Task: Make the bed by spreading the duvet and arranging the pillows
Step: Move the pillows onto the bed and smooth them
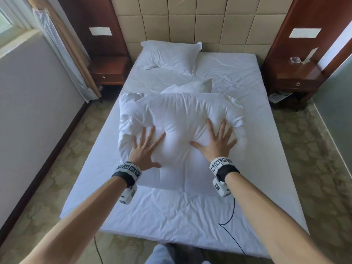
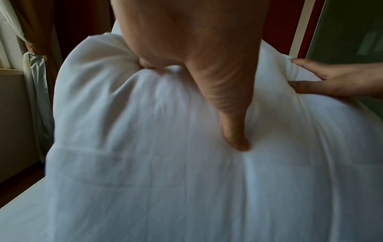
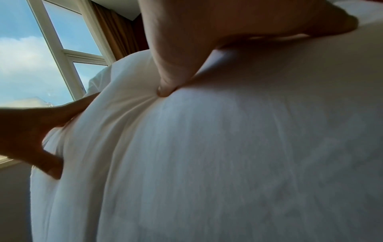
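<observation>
A bunched white duvet (image 1: pixel 177 119) lies heaped in the middle of the bed (image 1: pixel 266 141). My left hand (image 1: pixel 145 147) presses flat on its near left side with fingers spread. Spread the same way, my right hand (image 1: pixel 216 140) presses on its near right side. One white pillow (image 1: pixel 169 56) lies at the head of the bed on the left. A second pillow (image 1: pixel 192 86) shows partly behind the duvet heap. In the left wrist view my left hand (image 2: pixel 199 68) sinks into the duvet (image 2: pixel 165 163); in the right wrist view my right hand (image 3: pixel 186 49) dents the duvet (image 3: pixel 228 155).
A padded beige headboard (image 1: pixel 190 21) backs the bed. Wooden nightstands stand at both sides, left (image 1: pixel 108 70) and right (image 1: pixel 297 77), the right one bearing a glass ashtray (image 1: pixel 295 60). A curtain (image 1: pixel 62 50) and window fill the left wall. A black cable (image 1: pixel 231 216) hangs from my right wrist across the sheet.
</observation>
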Tool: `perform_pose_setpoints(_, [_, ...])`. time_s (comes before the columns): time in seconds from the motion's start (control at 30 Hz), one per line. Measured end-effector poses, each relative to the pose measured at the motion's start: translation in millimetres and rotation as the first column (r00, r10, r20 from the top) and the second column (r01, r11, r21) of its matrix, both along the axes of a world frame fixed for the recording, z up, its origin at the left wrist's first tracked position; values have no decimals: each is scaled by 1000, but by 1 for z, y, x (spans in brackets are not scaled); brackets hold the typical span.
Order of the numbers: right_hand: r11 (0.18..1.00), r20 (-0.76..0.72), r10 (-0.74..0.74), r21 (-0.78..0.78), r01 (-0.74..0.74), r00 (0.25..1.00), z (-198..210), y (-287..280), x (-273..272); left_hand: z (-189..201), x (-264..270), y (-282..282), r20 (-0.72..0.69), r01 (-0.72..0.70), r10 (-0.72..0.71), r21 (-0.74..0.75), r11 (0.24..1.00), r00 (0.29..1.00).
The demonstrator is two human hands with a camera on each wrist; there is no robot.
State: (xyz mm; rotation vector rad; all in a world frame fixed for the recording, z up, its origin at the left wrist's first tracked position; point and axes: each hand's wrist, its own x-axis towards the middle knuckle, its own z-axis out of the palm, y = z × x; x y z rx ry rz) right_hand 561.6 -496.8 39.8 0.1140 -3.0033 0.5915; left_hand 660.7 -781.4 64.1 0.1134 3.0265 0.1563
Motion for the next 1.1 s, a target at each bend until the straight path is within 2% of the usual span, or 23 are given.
perform_pose_setpoints(0.1, [1000,-62,-22,18,23,998,1,-16,-13,4,-54,-25,52,16,-17,25,1000,998])
perform_pose_setpoints(0.2, [990,-119,95,113,-82,988,-18,-32,15,0,-103,-49,77,14,-17,44,999,997])
perform_pose_setpoints(0.27, [969,-68,166,195,-151,984,-41,-39,35,2,-139,-65,93,35,-41,65,997,995])
perform_pose_setpoints(0.33, [959,13,154,237,-152,988,-58,-48,33,5,-172,-77,73,35,-40,73,997,997])
perform_pose_setpoints(0.43, [976,93,60,205,-78,994,-57,-67,-22,2,-197,-77,-113,-46,53,64,997,992])
perform_pose_setpoints(0.5, [979,140,19,201,-47,990,-52,-75,-73,-7,-190,-62,-279,-96,130,130,987,952])
perform_pose_setpoints(0.53, [981,161,6,192,-37,987,-49,-76,-100,-15,-179,-53,-312,-112,158,160,981,937])
perform_pose_setpoints(0.63, [983,174,8,179,-40,985,-44,-71,-180,-55,-135,-42,-210,-105,141,172,979,967])
perform_pose_setpoints(0.7, [985,190,16,164,-48,982,-38,-66,-234,-85,-130,-53,-117,-66,75,79,995,990])
perform_pose_setpoints(0.8, [994,192,-53,102,33,980,-35,-63,-291,-98,-198,-74,-31,11,-12,-16,1000,999])
perform_pose_setpoints(0.87, [990,105,-135,57,130,985,-38,-67,-299,-93,-266,-85,-2,12,-12,-52,999,1000])
perform_pose_setpoints(0.97, [990,-23,-29,140,32,999,-61,-76,-275,-92,-339,-96,21,-17,19,-68,998,1000])
perform_pose_setpoints(1.03, [984,29,25,174,-29,999,-78,-74,-261,-92,-362,-102,23,-24,26,-65,998,999])
perform_pose_setpoints(1.1, [987,87,4,162,-18,996,-89,-70,-271,-95,-373,-106,-12,-27,26,-64,998,1000])
